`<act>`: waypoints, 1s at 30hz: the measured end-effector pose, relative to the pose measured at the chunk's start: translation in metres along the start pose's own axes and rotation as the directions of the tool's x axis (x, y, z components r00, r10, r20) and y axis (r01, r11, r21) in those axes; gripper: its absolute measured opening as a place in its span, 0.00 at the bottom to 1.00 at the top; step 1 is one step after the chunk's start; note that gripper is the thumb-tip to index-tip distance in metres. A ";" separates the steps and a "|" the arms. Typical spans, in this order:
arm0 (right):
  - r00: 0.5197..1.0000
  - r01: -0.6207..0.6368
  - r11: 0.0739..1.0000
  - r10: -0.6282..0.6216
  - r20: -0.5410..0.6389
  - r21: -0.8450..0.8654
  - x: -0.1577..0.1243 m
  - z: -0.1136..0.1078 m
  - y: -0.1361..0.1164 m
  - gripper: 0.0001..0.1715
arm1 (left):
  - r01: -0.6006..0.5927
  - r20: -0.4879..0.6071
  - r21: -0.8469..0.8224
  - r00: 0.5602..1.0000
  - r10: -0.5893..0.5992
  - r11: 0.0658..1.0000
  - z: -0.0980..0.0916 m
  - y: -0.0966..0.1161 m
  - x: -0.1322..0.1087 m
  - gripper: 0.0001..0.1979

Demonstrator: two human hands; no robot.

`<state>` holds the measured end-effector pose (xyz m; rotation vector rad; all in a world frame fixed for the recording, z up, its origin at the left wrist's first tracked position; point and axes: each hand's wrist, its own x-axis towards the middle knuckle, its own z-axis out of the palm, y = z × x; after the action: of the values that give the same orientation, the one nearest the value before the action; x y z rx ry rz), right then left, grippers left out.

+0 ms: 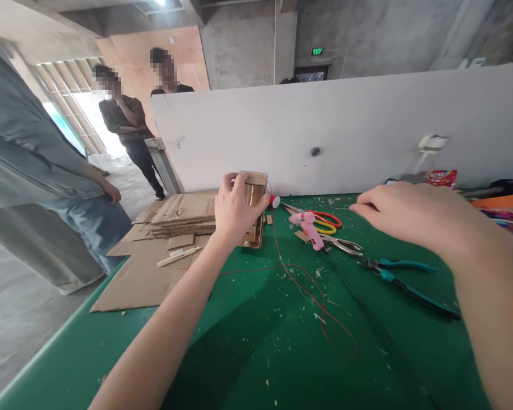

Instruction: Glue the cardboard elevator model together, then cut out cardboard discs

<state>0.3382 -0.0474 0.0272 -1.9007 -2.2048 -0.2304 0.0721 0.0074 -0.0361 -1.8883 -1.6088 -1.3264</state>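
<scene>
My left hand (236, 206) is wrapped over a small cardboard construction (256, 180) that has shiny golden-brown sides, and it stands on the table. A small red-and-white round piece (275, 201) sticks out at its right side, close to my thumb. From there a thin red wire (300, 286) runs down and loops across the green surface. My right hand (395, 213) hovers over the right part of the table with its fingers pinched. A thin pale strand (341, 208) reaches leftward from those fingertips; its exact kind is too fine to tell.
A pink glue gun (308, 226), scissors with red and yellow handles (325, 222), metal pliers (342, 244) and teal-handled pliers (404, 279) lie between my hands. Stacked cardboard (183, 210) and a cream-coloured craft knife (178, 257) are left. A white partition (346, 125) stands behind. A person (47, 142) stands beside the table.
</scene>
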 end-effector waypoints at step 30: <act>0.954 0.246 0.731 -0.299 -0.025 0.636 0.008 0.048 -0.069 0.16 | -0.745 0.414 0.079 0.629 0.659 0.662 -0.047 0.022 -0.002 0.09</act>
<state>0.2656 -0.0380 -0.0156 -1.2270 -2.2078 0.5052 0.0717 -0.0357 -0.0070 -2.3154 -0.8729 -0.4361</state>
